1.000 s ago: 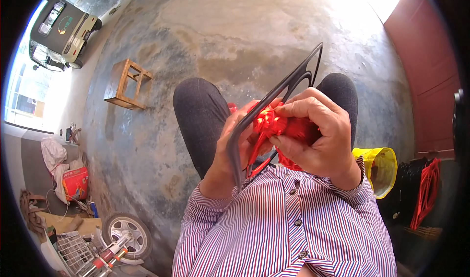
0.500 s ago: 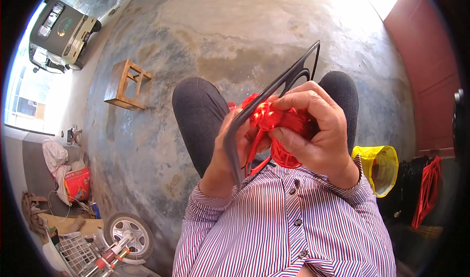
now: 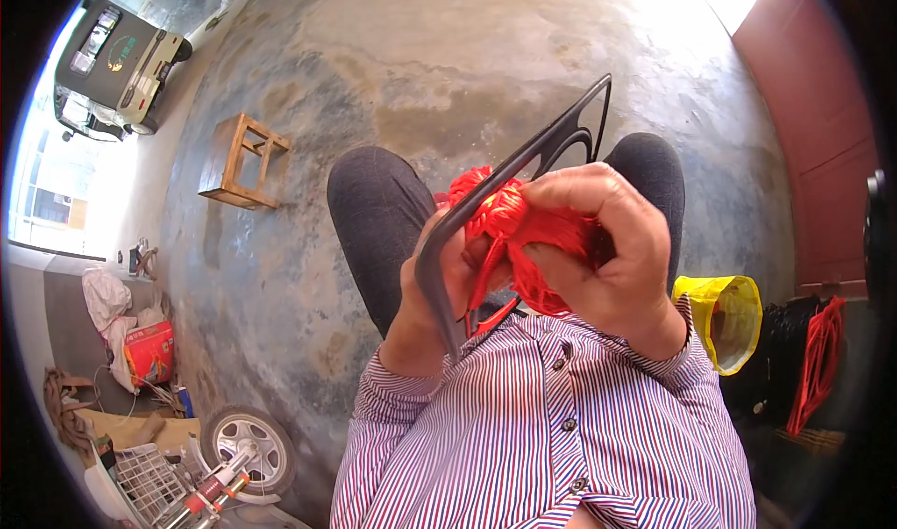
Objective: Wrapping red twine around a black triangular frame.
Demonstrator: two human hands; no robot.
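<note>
- Your right hand (image 3: 607, 258) has its fingers (image 3: 570, 188) curled tight over the bundle of red cord (image 3: 523, 235), pinning it against the black metal frame (image 3: 523, 169); nothing of that hand stands open
- Your left hand (image 3: 439, 286) sits mostly behind the frame, wrapped about its lower bend; its fingers are closed on the bar, though the fingertips themselves are hidden by the cord
- The red cord is bunched in a thick knotted mass on the frame just above your lap, between the two hands, with loose strands hanging down toward your striped shirt (image 3: 551, 436)
- The frame runs slantwise from your left wrist up to a far corner over your right knee (image 3: 649, 169); most of its length shows bare black bar, with cord on one short stretch only
- Judging from that, the wrapping or knotting looks early: one cluster is made and held, and the greater part of the frame remains uncovered
- How firmly the cluster is tied you cannot tell, since your fingers cover it
- Further out, a yellow bucket (image 3: 724, 319) stands on the concrete floor (image 3: 392, 71) near your right side, a wooden stool (image 3: 238, 160) well apart on your left, and a wheel (image 3: 248, 445) lies near the lower left edge
</note>
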